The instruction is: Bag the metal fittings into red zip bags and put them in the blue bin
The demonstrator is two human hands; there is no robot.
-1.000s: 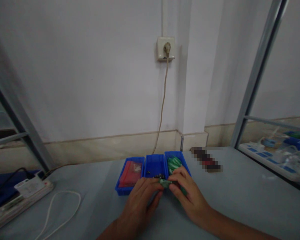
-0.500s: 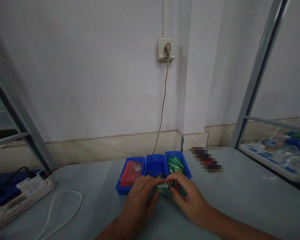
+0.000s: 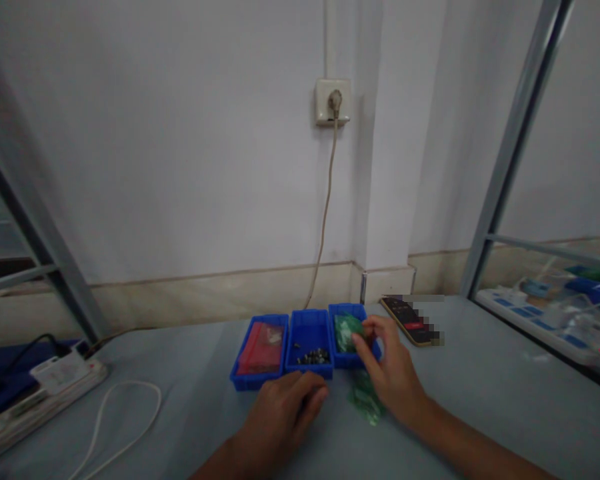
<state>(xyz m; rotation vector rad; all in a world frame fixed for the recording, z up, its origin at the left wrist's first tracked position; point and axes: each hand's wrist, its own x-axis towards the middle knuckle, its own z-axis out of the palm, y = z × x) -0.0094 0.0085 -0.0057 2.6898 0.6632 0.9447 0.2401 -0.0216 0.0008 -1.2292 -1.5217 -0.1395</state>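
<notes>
Three small blue bins stand side by side on the table. My right hand (image 3: 391, 373) reaches over the right bin (image 3: 350, 361), its thumb and fingers closed on a green plastic bag (image 3: 348, 331) in that bin. Another piece of green bag (image 3: 367, 400) lies on the table below this hand. In front of the middle bin (image 3: 310, 325), my left hand (image 3: 285, 413) rests with loosely curled fingers, and nothing shows in them. Small dark metal parts (image 3: 314, 357) are gathered at the near end of the middle bin. Red bags (image 3: 261, 348) fill the left bin (image 3: 250, 381).
A phone (image 3: 410, 323), partly blurred out, lies right of the bins. Power strips sit at the left (image 3: 45, 410) and right (image 3: 535, 320) edges. A white cable (image 3: 155, 407) loops across the left side. A plugged cord (image 3: 327, 200) hangs down the wall behind.
My right hand has moved from in front of the middle bin to the right bin. The hands have parted. The green bag between them now lies on the table, and the metal parts are uncovered.
</notes>
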